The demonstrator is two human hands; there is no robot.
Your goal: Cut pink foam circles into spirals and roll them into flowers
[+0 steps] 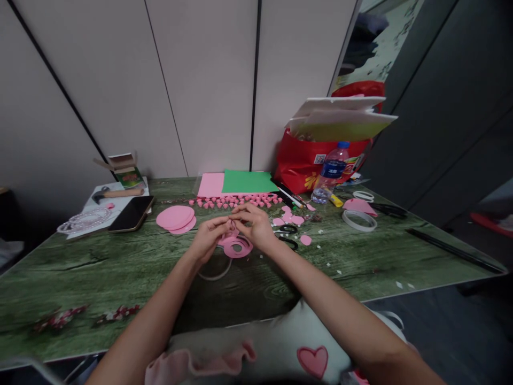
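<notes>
My left hand [208, 235] and my right hand [254, 224] meet at the middle of the table. The fingers of both are pinched together on a pink paper piece [229, 231], partly hidden by the fingertips. Just below them hangs or lies a pink paper spiral [236, 247] with a round hole; whether it joins the held piece I cannot tell. A thin white ring [216, 278] lies beneath, partly covered. Beside my right hand are scissors with black handles [287, 244]. Cut pink petals [296, 220] lie to the right, and pink paper discs [176, 218] are stacked to the left.
Behind the hands, small pink pieces [240, 201] lie in rows before green paper [248, 182]. A red bag [294, 160], water bottle [331, 174] and tape roll [359, 220] stand right; a phone [132, 214], hammer [120, 193] and bead string [86, 219] lie left.
</notes>
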